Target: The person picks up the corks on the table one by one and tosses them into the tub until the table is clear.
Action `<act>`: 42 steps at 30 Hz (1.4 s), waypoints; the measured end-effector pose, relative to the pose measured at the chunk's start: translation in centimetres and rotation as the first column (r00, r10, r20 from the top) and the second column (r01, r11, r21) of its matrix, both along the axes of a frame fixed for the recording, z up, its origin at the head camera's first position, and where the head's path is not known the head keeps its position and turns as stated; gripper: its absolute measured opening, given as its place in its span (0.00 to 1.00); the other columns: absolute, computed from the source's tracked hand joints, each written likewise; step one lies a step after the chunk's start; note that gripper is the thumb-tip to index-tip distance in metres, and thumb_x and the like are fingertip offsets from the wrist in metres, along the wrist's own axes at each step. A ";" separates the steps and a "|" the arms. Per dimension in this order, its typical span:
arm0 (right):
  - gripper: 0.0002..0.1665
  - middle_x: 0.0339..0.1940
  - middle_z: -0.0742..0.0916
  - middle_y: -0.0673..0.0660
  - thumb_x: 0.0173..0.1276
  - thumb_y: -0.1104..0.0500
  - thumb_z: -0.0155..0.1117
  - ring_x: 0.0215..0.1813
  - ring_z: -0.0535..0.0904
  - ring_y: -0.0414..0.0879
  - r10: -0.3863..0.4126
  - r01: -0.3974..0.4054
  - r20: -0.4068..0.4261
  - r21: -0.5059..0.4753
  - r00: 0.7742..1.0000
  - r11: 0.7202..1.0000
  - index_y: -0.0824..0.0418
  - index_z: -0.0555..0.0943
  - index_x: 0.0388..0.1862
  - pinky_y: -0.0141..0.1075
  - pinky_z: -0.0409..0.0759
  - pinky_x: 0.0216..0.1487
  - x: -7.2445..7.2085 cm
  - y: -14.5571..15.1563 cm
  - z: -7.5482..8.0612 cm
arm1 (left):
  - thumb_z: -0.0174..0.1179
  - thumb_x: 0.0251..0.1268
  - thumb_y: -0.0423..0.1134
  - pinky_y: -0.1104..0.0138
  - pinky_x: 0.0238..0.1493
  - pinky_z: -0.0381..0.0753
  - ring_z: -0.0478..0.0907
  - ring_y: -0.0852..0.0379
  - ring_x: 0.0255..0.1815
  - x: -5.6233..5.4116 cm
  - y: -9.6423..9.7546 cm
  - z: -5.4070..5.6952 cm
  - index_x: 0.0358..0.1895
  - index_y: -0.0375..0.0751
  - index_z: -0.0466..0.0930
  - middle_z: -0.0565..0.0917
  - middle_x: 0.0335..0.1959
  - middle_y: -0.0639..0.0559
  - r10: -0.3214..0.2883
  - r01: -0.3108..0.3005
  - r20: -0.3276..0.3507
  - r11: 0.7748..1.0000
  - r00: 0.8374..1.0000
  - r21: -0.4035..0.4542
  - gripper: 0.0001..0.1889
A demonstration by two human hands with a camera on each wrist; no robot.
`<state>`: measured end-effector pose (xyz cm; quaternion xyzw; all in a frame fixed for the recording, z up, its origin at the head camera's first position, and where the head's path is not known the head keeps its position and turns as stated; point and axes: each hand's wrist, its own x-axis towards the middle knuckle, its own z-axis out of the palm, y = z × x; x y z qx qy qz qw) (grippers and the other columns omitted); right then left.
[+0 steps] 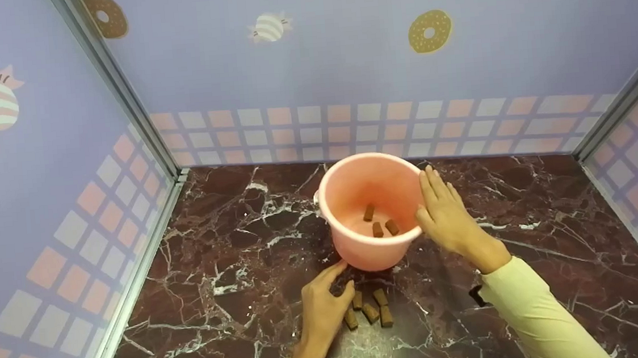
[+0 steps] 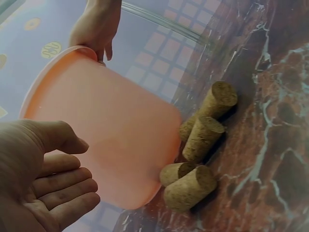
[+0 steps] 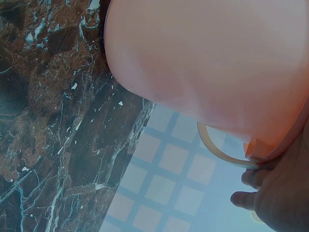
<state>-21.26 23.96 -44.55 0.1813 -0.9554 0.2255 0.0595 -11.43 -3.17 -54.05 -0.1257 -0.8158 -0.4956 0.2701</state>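
Observation:
A pink bucket [image 1: 370,254] stands on the marbled table, with three brown corks [image 1: 377,229] on its bottom. My right hand [image 1: 450,217] rests against the right side of the rim, its fingers fairly straight; in the right wrist view the hand [image 3: 285,193] is beside the bucket's handle [image 3: 217,150]. My left hand [image 1: 324,306] is low in front of the bucket, fingertips close to its base. In the left wrist view that hand [image 2: 53,179] has loosely bent fingers with nothing in them. Several corks [image 2: 190,188] lie on the table just right of it, by the bucket.
The dark red marbled table [image 1: 240,333] is enclosed by purple panels with a pink and white checked band [image 1: 340,129] at the back. Metal trim [image 1: 133,273] runs along the left edge. A small black object [image 1: 477,295] shows at the right wrist.

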 end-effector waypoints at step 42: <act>0.43 0.86 0.47 0.74 0.81 0.56 0.43 0.87 0.41 0.66 0.006 -0.006 0.001 -0.013 1.000 1.000 0.78 0.45 0.84 0.60 0.35 0.85 -0.1 0.1 -0.2 | 0.75 0.50 0.22 0.53 0.54 0.89 0.90 0.43 0.51 0.2 0.9 -3.4 0.48 0.28 0.90 0.91 0.48 0.40 -0.034 0.043 0.106 0.995 0.994 -0.086 0.18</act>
